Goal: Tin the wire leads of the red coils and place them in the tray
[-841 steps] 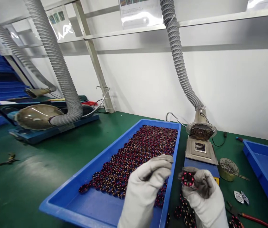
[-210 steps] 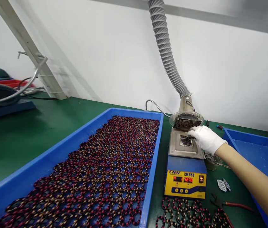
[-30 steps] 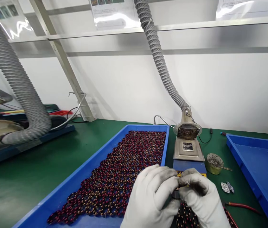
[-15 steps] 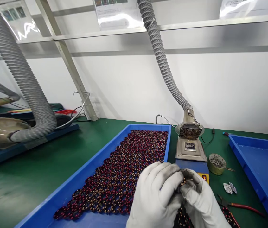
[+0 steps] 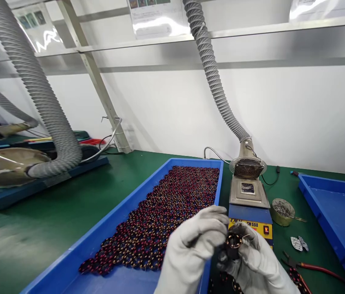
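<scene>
Right hand [image 5: 258,255]: gripping 1 dark ring [image 5: 233,250] | left hand [image 5: 192,241]: just left of ring, can't tell grip

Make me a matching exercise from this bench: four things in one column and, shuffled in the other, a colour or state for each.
1. Right hand
2. Pliers
3. Small bowl
4. Centre tray

A. Holding loose silvery bits
B. Gripping a dark ring
C. Blue, bearing many rings
D. Red-handled

Pairs: 1-B; 2-D; 3-A; 4-C
</scene>
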{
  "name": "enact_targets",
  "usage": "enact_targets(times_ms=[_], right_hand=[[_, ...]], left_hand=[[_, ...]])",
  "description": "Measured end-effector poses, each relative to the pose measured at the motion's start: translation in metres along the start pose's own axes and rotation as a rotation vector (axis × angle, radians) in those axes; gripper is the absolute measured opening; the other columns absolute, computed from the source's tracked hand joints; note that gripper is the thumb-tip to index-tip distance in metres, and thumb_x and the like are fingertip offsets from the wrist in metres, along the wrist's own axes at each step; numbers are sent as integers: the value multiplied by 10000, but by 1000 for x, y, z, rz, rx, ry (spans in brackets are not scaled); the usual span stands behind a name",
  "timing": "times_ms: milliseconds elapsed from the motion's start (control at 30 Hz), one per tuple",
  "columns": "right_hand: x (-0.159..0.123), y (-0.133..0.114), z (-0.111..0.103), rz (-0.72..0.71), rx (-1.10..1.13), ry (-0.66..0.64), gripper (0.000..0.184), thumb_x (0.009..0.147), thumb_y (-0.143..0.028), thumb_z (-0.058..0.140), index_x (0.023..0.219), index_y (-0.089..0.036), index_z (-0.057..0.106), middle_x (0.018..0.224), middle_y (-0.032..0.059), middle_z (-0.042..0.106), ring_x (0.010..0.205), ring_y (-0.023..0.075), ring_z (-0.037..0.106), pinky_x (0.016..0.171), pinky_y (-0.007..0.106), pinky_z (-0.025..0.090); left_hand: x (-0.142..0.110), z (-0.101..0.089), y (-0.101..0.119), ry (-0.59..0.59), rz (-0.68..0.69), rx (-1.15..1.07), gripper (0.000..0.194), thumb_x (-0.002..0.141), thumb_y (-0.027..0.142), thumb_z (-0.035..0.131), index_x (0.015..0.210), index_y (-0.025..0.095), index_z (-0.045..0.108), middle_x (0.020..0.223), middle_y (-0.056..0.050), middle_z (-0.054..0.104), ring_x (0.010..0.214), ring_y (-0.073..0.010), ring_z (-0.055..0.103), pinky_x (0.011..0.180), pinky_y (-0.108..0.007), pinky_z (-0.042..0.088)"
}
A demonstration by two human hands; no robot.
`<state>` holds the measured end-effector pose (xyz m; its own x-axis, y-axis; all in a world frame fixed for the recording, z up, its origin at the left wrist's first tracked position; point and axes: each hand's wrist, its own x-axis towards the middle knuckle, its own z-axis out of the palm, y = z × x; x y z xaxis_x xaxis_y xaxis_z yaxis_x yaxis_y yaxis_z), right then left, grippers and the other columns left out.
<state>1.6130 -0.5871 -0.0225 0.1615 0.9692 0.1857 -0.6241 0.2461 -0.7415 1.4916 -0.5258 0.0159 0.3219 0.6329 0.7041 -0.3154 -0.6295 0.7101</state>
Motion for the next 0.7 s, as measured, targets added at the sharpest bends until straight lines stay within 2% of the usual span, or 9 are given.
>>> enact_targets(times_ms=[67, 167, 233, 300, 367, 433, 500, 600, 700], right_hand=[[-2, -2, 0, 27, 25, -42, 290, 589, -348, 777, 805, -219, 634, 703, 34, 664, 578, 172, 625, 597, 358, 527], [-2, -2, 1, 28, 26, -36, 284, 627, -351, 751, 850, -224, 631, 746, 43, 668, 635, 185, 636, 615, 359, 528], [-1, 1, 2, 10, 21, 6, 308, 603, -338, 766, 850, -209, 635, 772, 56, 669, 676, 195, 638, 623, 343, 529], [-1, 5, 2, -2, 33, 41, 333, 568, -331, 787, 835, -199, 637, 773, 62, 668, 691, 202, 637, 626, 339, 530], [0, 6, 2, -10, 27, 54, 328, 550, -330, 796, 805, -197, 640, 736, 58, 667, 672, 205, 636, 629, 351, 531], [-1, 3, 1, -15, 5, 47, 306, 558, -344, 791, 784, -197, 645, 695, 52, 665, 643, 203, 636, 624, 362, 531], [-3, -2, 1, 2, 12, 34, 291, 579, -363, 775, 783, -197, 652, 701, 56, 670, 618, 197, 637, 608, 362, 531], [-6, -10, 3, 45, 50, 20, 273, 606, -372, 755, 799, -204, 661, 742, 61, 677, 606, 190, 639, 585, 349, 532], [-8, -10, 5, 56, 49, 10, 252, 627, -358, 744, 829, -233, 662, 764, 44, 680, 639, 193, 644, 601, 355, 533]], left_hand=[[0, -3, 0, 74, -100, -54, 122, 795, 350, 597, 782, 264, 683, 884, -4, 692, 887, -190, 628, 803, -260, 517], [2, -1, 1, -150, -167, -2, 204, 688, 255, 676, 891, 260, 689, 985, -24, 674, 905, -200, 626, 805, -245, 516], [2, 6, 2, -216, -196, -18, 193, 638, 163, 680, 808, 250, 708, 911, -17, 689, 834, -187, 642, 759, -224, 529], [1, 13, 3, -142, -166, -85, 111, 657, 144, 662, 678, 241, 711, 772, -10, 697, 747, -178, 646, 707, -230, 542], [-1, 15, 4, -33, -124, -137, 74, 683, 190, 673, 636, 237, 703, 708, -10, 690, 740, -187, 642, 744, -265, 538], [-3, 11, 4, 87, -126, -194, 78, 724, 239, 651, 662, 255, 697, 743, 7, 693, 792, -181, 640, 790, -269, 525], [-3, 2, 6, 125, -166, -186, 102, 721, 207, 622, 717, 278, 695, 843, 28, 693, 860, -158, 630, 810, -225, 506], [0, -4, 11, -72, -270, -35, 304, 562, 72, 633, 783, 268, 703, 950, 12, 678, 901, -164, 618, 793, -189, 493], [3, 3, 15, -168, -353, -59, 243, 567, 39, 584, 665, 228, 701, 828, -12, 685, 806, -168, 626, 711, -209, 509]])
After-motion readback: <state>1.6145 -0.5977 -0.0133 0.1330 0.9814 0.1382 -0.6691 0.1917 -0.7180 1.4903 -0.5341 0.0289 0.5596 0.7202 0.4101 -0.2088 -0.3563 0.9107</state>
